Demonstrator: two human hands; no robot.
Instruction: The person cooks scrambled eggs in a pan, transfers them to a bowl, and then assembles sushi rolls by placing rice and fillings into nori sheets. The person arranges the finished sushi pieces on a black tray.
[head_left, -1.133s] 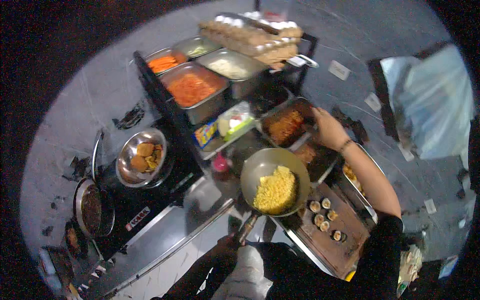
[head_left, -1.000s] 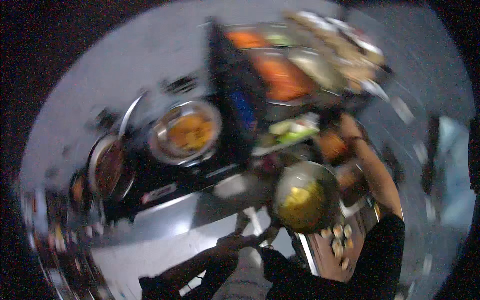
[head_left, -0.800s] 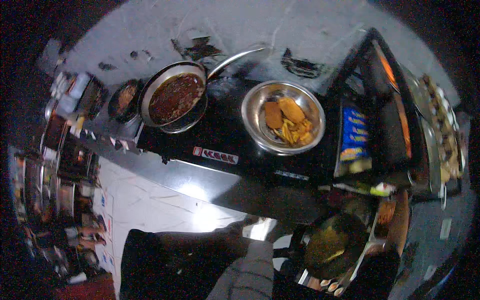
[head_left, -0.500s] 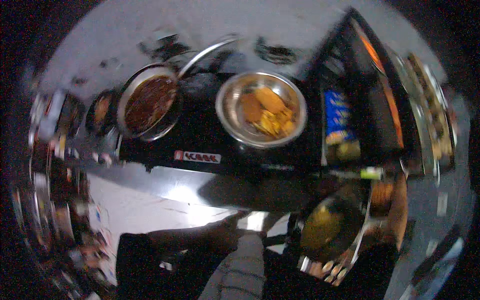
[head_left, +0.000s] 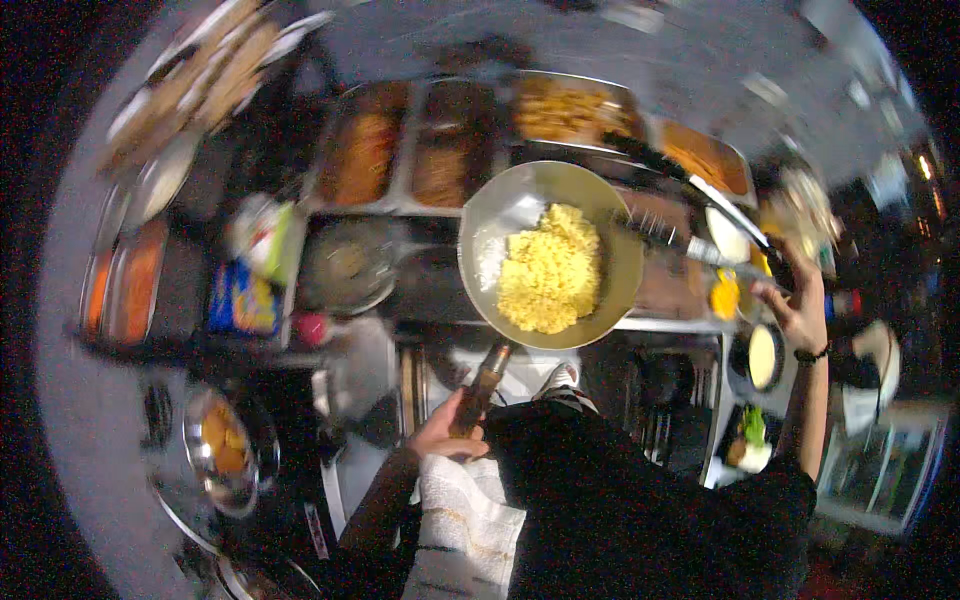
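My left hand (head_left: 452, 432) is closed around the dark handle of a round pan (head_left: 612, 290) with a greyish inside. In the pan lies a heap of crumbly yellow food (head_left: 550, 268), like scrambled egg. My right hand (head_left: 798, 300) is closed on a pair of kitchen tongs (head_left: 722, 200). The two arms of the tongs are spread apart, with dark ends pointing at the pan; the lower end reaches over its right rim. A white striped towel (head_left: 468, 520) hangs by my left forearm.
Steel trays of food, one with brownish-yellow pieces (head_left: 572, 110), line the far side. A glass-like lid (head_left: 348, 262) and a blue packet (head_left: 243, 298) are at left. A steel bowl (head_left: 220, 450) sits on the lower-left stove. Small containers, one pale yellow (head_left: 762, 357), stand at right.
The view has swung right from the stove to the food trays. The pan with yellow food, earlier low at right, is now central. The tongs now show in my right hand.
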